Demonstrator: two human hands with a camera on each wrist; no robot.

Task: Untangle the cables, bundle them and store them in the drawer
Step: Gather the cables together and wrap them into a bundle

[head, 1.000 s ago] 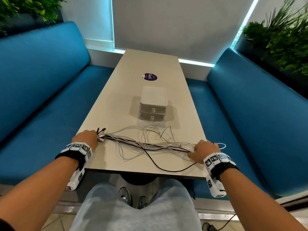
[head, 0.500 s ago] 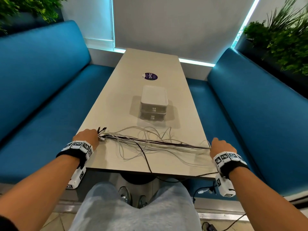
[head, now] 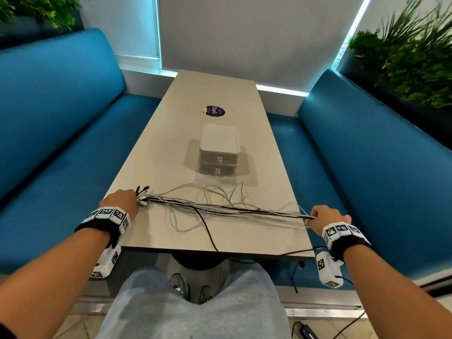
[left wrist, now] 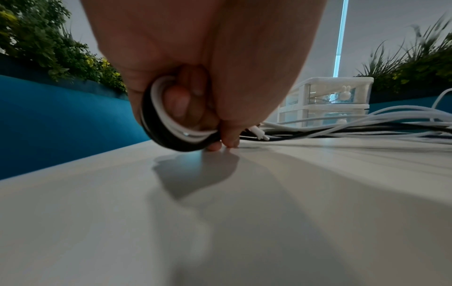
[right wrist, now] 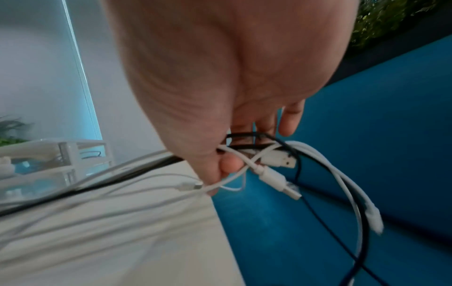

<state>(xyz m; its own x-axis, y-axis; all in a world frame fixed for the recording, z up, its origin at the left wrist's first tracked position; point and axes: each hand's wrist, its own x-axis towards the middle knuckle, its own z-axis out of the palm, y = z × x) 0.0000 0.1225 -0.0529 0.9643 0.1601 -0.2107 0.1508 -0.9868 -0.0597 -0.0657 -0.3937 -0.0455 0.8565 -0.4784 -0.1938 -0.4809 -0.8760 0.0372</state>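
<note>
Several white and black cables (head: 220,207) stretch across the near end of the table (head: 156,167) between my two hands. My left hand (head: 122,200) grips one end of them at the table's left edge, fingers curled round the looped strands (left wrist: 166,123). Beyond the table's right edge, my right hand (head: 322,216) grips the other end, and USB plugs (right wrist: 278,160) stick out past its fingers. Loose loops lie behind the taut strands. A black cable (head: 208,231) hangs over the front edge. The small white two-drawer box (head: 219,150) stands mid-table, both drawers closed.
Blue benches (head: 61,143) run along both sides of the table. A purple sticker (head: 214,111) lies beyond the drawer box. Plants (head: 411,50) stand behind the benches. My knees (head: 195,309) are under the near edge.
My right hand has slid rightward along the cables, from the table's front right to past its right edge, pulling them straighter. The black cable's loop dropped over the front edge. My left hand stayed put.
</note>
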